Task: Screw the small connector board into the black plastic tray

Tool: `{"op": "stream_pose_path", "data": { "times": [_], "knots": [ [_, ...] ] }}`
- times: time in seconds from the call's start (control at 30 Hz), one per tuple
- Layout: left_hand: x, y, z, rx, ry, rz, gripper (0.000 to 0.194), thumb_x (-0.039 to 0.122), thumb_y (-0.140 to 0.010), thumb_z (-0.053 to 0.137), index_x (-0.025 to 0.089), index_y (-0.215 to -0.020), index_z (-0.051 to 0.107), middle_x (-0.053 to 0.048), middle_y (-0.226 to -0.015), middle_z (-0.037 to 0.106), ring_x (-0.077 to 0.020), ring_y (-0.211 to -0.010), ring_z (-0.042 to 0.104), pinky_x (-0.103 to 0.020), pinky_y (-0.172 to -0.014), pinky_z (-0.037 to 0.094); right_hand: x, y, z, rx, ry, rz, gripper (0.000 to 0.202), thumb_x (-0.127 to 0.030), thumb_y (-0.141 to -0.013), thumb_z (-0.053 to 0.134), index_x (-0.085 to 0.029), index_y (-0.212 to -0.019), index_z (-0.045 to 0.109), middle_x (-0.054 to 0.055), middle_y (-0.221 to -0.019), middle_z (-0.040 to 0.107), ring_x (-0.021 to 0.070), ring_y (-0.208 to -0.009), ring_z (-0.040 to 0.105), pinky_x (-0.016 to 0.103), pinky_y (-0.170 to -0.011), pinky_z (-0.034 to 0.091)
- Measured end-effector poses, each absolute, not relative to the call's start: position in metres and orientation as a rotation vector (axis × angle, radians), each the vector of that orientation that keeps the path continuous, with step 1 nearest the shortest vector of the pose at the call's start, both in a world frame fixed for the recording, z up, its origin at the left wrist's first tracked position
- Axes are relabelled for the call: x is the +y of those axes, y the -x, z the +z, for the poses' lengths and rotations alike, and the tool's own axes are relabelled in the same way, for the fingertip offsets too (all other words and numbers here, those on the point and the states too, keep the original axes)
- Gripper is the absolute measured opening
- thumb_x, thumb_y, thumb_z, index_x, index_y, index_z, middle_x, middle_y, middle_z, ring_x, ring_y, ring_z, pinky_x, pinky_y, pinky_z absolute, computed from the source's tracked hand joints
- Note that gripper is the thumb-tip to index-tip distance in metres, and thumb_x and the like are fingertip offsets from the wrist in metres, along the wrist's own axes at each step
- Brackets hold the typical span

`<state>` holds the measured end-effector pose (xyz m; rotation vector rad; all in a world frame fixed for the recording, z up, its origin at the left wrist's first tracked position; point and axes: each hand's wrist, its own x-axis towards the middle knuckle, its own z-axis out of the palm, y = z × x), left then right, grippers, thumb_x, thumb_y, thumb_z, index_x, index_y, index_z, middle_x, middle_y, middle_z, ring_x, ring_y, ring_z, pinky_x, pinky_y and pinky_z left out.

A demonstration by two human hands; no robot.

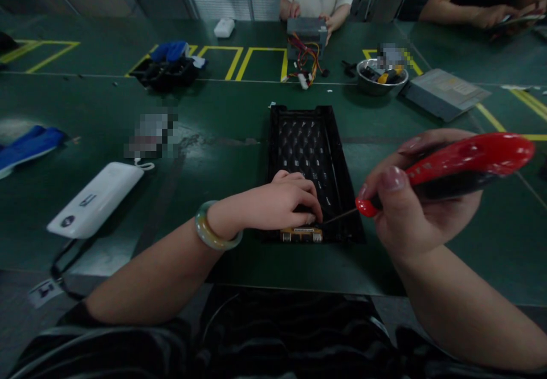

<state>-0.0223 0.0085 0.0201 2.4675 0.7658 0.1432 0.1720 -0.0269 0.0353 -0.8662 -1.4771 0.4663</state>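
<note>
A black plastic panel (337, 157) with a patterned inner face lies flat on the green table before me. At its near end sits a small circuit board (301, 235) with ports. My left hand (297, 199) rests over the panel just above this board, its fingers curled down; whatever is under the fingertips is hidden. On the right, my right hand (421, 202) is wrapped round a red and black screwdriver (470, 162). The thin shaft points left, and its tip is close to my left fingertips, by the board.
On the left lie a white power bank (96, 199), a blurred phone and a blue glove (32, 146). Farther back are a black tray (164, 74), a metal bowl (376, 82) and a grey flat box (447, 94). Two people sit opposite, one holding a wired metal unit (306, 34).
</note>
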Motion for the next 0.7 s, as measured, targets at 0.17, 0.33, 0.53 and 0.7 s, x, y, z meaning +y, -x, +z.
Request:
{"op": "stream_pose_path", "data": {
  "times": [0.17,0.33,0.53,0.7],
  "knots": [
    [0.009,0.023,0.019,0.778,-2.468,0.157,0.018,0.03,-0.093,0.06,0.03,-0.097,0.077,0.001,-0.107,0.066,-0.0187,-0.108,0.051,-0.034,-0.101,0.026,-0.019,-0.167,0.028,-1.487,0.751,0.425,0.02,-0.038,-0.088,0.068,-0.03,-0.101,0.055,-0.004,-0.073,0.051,0.0123,-0.049,0.052,0.033,-0.048,0.048],
    [0.009,0.024,0.019,0.762,-2.477,0.184,0.018,0.03,-0.093,0.06,0.03,-0.096,0.077,0.001,-0.108,0.066,-0.0187,-0.108,0.051,-0.034,-0.1,0.025,-0.019,-0.172,0.022,-1.491,0.885,0.521,0.044,-0.063,-0.082,0.063,-0.03,-0.106,0.048,0.002,-0.085,0.058,0.0157,-0.053,0.055,0.034,-0.046,0.047],
    [0.009,0.025,0.018,0.752,-2.477,0.206,0.017,0.029,-0.093,0.06,0.029,-0.094,0.077,0.001,-0.107,0.066,-0.0189,-0.108,0.051,-0.034,-0.101,0.024,-0.021,-0.17,0.02,-1.494,0.816,0.488,0.037,-0.058,-0.085,0.057,-0.031,-0.108,0.048,0.004,-0.098,0.059,0.0153,-0.055,0.055,0.032,-0.045,0.045],
    [0.009,0.025,0.018,0.753,-2.468,0.197,0.016,0.029,-0.093,0.06,0.029,-0.096,0.076,0.002,-0.107,0.066,-0.0183,-0.108,0.051,-0.033,-0.099,0.025,-0.017,-0.163,0.024,-1.481,0.688,0.402,0.025,-0.046,-0.086,0.063,-0.033,-0.105,0.052,0.001,-0.104,0.057,0.0125,-0.057,0.056,0.033,-0.051,0.05]
  ]
}}
